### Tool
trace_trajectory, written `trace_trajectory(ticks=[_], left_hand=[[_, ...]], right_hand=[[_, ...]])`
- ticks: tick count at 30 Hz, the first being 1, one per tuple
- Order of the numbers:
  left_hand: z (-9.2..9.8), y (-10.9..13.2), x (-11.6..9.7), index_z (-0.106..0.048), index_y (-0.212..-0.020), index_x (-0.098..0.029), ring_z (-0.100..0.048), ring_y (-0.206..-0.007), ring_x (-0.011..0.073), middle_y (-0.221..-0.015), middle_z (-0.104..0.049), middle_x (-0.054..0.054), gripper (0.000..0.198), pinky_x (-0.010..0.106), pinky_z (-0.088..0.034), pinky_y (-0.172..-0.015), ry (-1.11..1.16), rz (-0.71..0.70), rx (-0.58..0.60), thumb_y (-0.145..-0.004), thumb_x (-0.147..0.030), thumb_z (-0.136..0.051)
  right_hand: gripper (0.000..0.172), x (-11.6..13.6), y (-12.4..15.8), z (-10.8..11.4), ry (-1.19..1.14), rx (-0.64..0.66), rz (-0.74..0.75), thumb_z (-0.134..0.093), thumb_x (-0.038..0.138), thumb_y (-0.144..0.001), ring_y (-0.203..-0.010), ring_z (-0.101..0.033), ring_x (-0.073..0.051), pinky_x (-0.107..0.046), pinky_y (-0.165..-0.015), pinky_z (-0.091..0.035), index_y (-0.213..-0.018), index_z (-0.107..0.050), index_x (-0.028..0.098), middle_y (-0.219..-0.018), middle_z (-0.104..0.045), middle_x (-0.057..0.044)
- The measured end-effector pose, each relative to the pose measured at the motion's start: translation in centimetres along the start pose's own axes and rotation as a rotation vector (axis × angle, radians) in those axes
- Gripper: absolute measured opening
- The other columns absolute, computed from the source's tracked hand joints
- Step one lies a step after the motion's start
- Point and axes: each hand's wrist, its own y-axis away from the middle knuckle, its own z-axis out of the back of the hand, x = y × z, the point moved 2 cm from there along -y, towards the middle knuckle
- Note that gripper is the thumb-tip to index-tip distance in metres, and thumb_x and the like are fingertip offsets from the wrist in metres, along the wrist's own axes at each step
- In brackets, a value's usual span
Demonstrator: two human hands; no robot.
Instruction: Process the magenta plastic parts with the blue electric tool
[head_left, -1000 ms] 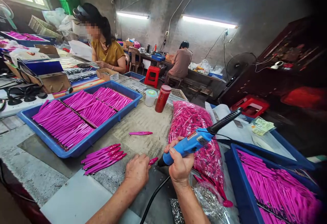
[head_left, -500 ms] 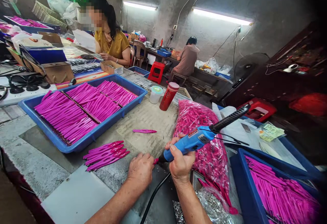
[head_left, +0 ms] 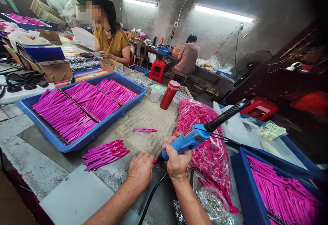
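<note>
My right hand (head_left: pixel 178 156) is wrapped round a blue electric screwdriver (head_left: pixel 186 140) with a black end, held at a slant. The screwdriver's dark tip points down left at the red-pink end of a slim magenta piece (head_left: pixel 155 160). My left hand (head_left: pixel 139 167) is closed on that piece, its fingers curled down by the tabletop; most of the piece is hidden. Left of my left hand lies a small stack of magenta pieces (head_left: pixel 106 154) with shiny darker pointed ends. A single magenta piece (head_left: pixel 145 130) lies beyond my hands.
A blue tray (head_left: pixel 92 137) of magenta strips stands left, another blue tray (head_left: pixel 238 177) right. Beside my right arm are a clear bag (head_left: pixel 202 122) of pink parts and a bag of small metal parts (head_left: pixel 215 201). A red flask (head_left: pixel 169 95) stands beyond; a co-worker (head_left: pixel 112 43) sits opposite.
My right hand and the screwdriver have shifted slightly left and tilted a little. My left hand stays nearly in place, and the view has moved slightly.
</note>
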Motion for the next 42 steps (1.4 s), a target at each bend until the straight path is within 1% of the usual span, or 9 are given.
trace_trajectory(ticks=[4,9,16,23,28,32,36,39,42], left_hand=[[-0.5,-0.2,0.0,-0.063,-0.088,-0.022,-0.056,-0.094,0.0236,-0.091,-0.064,0.004,0.025,0.033,-0.044,-0.075,0.011,-0.001,0.009,-0.083,-0.019,-0.039],[-0.7,-0.2,-0.1,-0.063,-0.09,-0.021,-0.056,-0.094,0.0242,-0.093,-0.064,0.005,0.029,0.034,-0.044,-0.075,0.02,-0.007,0.007,-0.084,-0.016,-0.036],[-0.5,0.2,0.0,-0.063,-0.088,-0.021,-0.056,-0.094,0.023,-0.093,-0.064,0.005,0.026,0.034,-0.045,-0.075,0.011,-0.009,-0.035,-0.083,-0.014,-0.038],[-0.6,0.4,0.2,-0.062,-0.09,-0.021,-0.055,-0.094,0.0228,-0.094,-0.063,0.005,0.024,0.033,-0.044,-0.076,0.016,-0.004,-0.062,-0.084,-0.016,-0.039],[-0.4,0.5,0.2,-0.06,-0.094,-0.022,-0.055,-0.095,0.0219,-0.096,-0.062,0.005,0.024,0.031,-0.043,-0.077,0.004,-0.014,-0.062,-0.084,-0.018,-0.039],[-0.5,0.6,0.2,-0.06,-0.094,-0.022,-0.054,-0.095,0.0214,-0.097,-0.061,0.006,0.026,0.031,-0.043,-0.077,-0.006,-0.037,-0.066,-0.085,-0.017,-0.036],[-0.3,0.4,0.4,-0.059,-0.093,-0.021,-0.054,-0.096,0.0185,-0.101,-0.059,0.006,0.024,0.028,-0.042,-0.079,0.02,-0.025,-0.058,-0.087,-0.018,-0.035],[-0.1,0.3,0.5,-0.057,-0.094,-0.02,-0.054,-0.096,0.0182,-0.098,-0.06,0.006,0.023,0.028,-0.042,-0.081,0.022,-0.006,-0.037,-0.087,-0.017,-0.035],[0.0,0.2,0.6,-0.056,-0.094,-0.02,-0.056,-0.092,0.017,-0.095,-0.06,0.005,0.024,0.026,-0.042,-0.078,0.027,-0.042,-0.033,-0.088,-0.017,-0.033]], right_hand=[[0.032,-0.9,0.2,-0.4,0.079,0.056,-0.01,-0.062,0.024,-0.067,-0.05,-0.051,-0.014,-0.027,-0.049,-0.042,-0.095,-0.047,0.018,-0.068,-0.054,0.002],[0.027,-1.5,0.0,-0.8,0.13,0.078,-0.036,-0.061,0.025,-0.066,-0.048,-0.049,-0.014,-0.026,-0.046,-0.041,-0.089,-0.049,0.018,-0.066,-0.054,0.002],[0.028,-0.9,-0.2,-0.7,0.055,0.1,-0.045,-0.063,0.025,-0.065,-0.048,-0.05,-0.013,-0.026,-0.048,-0.041,-0.088,-0.049,0.017,-0.065,-0.054,0.002],[0.035,0.5,0.0,0.3,-0.061,-0.006,-0.033,-0.065,0.024,-0.065,-0.05,-0.051,-0.013,-0.026,-0.051,-0.042,-0.094,-0.046,0.018,-0.067,-0.054,0.003],[0.034,1.4,0.0,1.2,-0.087,-0.077,-0.006,-0.066,0.025,-0.066,-0.049,-0.051,-0.014,-0.026,-0.051,-0.041,-0.092,-0.046,0.017,-0.064,-0.053,0.003],[0.034,2.2,0.4,3.0,-0.089,-0.139,-0.015,-0.066,0.025,-0.066,-0.05,-0.051,-0.015,-0.027,-0.053,-0.041,-0.093,-0.046,0.017,-0.065,-0.053,0.003],[0.035,3.1,1.1,5.2,-0.102,-0.251,-0.051,-0.063,0.027,-0.064,-0.051,-0.052,-0.016,-0.029,-0.053,-0.041,-0.093,-0.045,0.018,-0.065,-0.052,0.003],[0.034,3.6,1.7,6.4,-0.111,-0.317,-0.062,-0.063,0.026,-0.063,-0.049,-0.051,-0.016,-0.03,-0.052,-0.041,-0.092,-0.045,0.019,-0.064,-0.052,0.003],[0.035,3.7,2.2,7.3,-0.132,-0.356,-0.075,-0.063,0.026,-0.063,-0.049,-0.051,-0.016,-0.03,-0.052,-0.041,-0.092,-0.045,0.019,-0.062,-0.051,0.003]])
